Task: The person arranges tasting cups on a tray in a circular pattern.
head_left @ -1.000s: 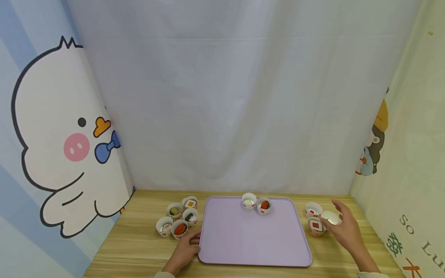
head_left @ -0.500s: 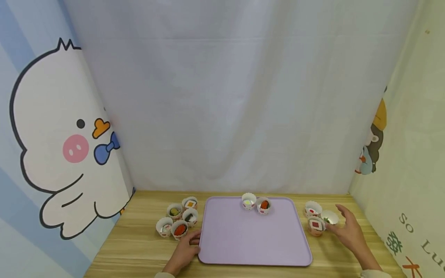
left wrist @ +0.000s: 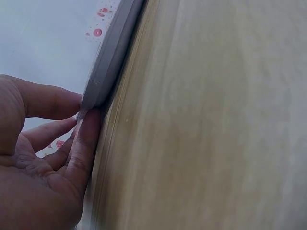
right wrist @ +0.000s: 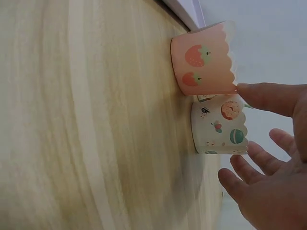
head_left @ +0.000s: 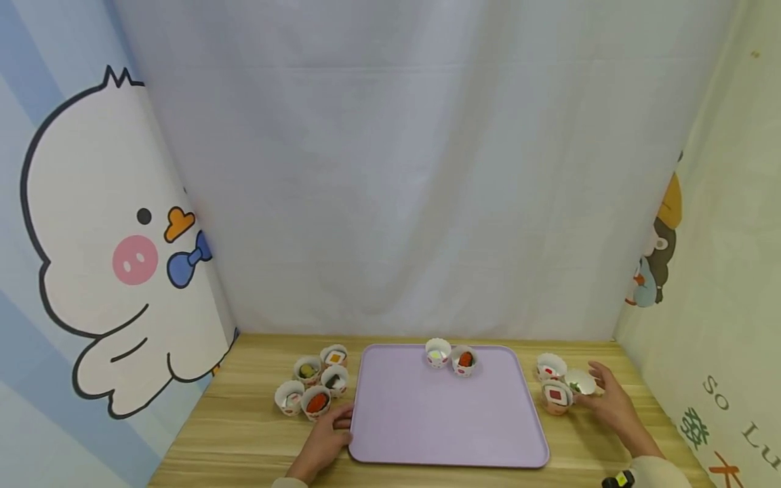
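Observation:
At the left edge of a lilac tray (head_left: 448, 413) is my left hand (head_left: 325, 440); the left wrist view shows its thumb and a finger pinching the rim (left wrist: 108, 62). My right hand (head_left: 613, 405) is at a white paper cup (head_left: 581, 381) with green bits inside. In the right wrist view this cup (right wrist: 218, 125), printed with doughnuts, stands upright on the table. The thumb and spread fingers lie on either side of its rim. Against it stands a peach cup with strawberries (right wrist: 204, 60), holding a white piece with a dark red square (head_left: 556, 394).
Another cup with a red item (head_left: 551, 368) stands behind these two. On the tray's back edge are a cup with pale contents (head_left: 437, 354) and a cup with orange-red food (head_left: 465, 361). Several filled cups (head_left: 315, 402) cluster left of the tray on the wooden table (head_left: 244, 434).
My right hand first drew back a little from the white cup, then came closer again, its thumb and fingers now nearer the rim. The left hand and tray have stayed still.

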Demonstrator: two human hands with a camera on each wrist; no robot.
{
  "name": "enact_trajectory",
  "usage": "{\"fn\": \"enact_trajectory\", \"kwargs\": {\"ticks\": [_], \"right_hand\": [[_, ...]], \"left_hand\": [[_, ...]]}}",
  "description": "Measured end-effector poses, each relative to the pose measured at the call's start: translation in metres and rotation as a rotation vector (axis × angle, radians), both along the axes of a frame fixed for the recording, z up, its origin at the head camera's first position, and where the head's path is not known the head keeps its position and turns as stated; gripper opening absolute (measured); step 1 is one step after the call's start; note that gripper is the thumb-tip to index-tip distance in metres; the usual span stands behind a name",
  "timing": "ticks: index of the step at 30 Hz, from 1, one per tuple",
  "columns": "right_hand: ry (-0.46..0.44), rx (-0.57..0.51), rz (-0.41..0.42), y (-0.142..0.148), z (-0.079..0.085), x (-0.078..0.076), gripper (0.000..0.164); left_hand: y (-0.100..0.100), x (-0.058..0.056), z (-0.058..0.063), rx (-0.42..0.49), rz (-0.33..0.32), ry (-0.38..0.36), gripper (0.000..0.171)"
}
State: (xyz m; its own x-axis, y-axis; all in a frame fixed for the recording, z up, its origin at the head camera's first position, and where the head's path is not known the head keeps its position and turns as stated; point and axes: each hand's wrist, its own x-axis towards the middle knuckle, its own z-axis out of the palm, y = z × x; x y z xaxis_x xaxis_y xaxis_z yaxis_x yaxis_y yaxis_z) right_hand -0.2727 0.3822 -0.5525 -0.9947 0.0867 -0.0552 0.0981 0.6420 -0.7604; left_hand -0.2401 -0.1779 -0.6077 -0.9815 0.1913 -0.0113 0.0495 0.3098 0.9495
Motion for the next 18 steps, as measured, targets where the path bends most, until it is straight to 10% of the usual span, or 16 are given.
{"fn": "enact_trajectory", "kwargs": {"ticks": [18], "right_hand": [[0.003,-0.009,0.001,0.0004,-0.0003,-0.0083,0.082]], "left_hand": [[0.0013,0.0012,0.0001,0.003,0.005,0.001,0.063]]}}
